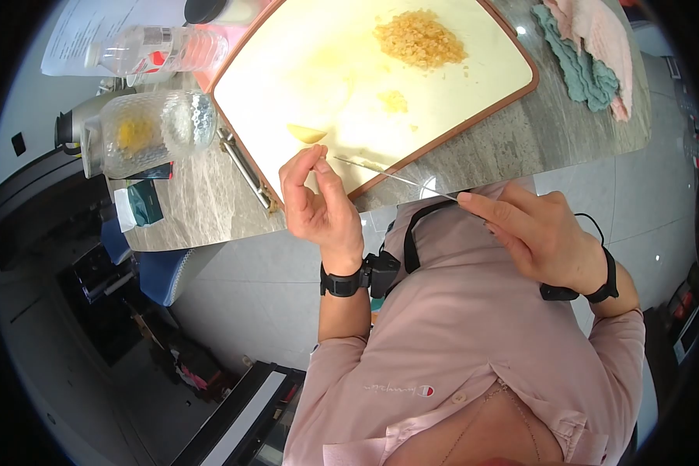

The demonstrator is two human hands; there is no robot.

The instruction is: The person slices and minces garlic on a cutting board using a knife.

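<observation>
My right hand point(540, 233) is closed around a thin knife point(400, 179), its blade reaching left over the near edge of the white cutting board point(279, 85). Near the blade's tip, my left hand point(318, 198) has thumb and fingertips pinched together; whatever may be between them is too small to make out. A pale yellow wedge point(307, 133) lies on the board just beyond those fingertips. Toward the board's far side sits a heap of chopped yellowish bits point(419, 39), with a smaller pale patch of bits point(394, 101) nearer to me.
Left of the board are a clear plastic bottle point(159, 50), a textured container point(159, 132) with yellow contents, a metal rod-like tool point(245, 169) and a green-and-white packet point(140, 204). Green and pink cloths point(586, 66) lie at the right on the grey stone tabletop point(505, 132).
</observation>
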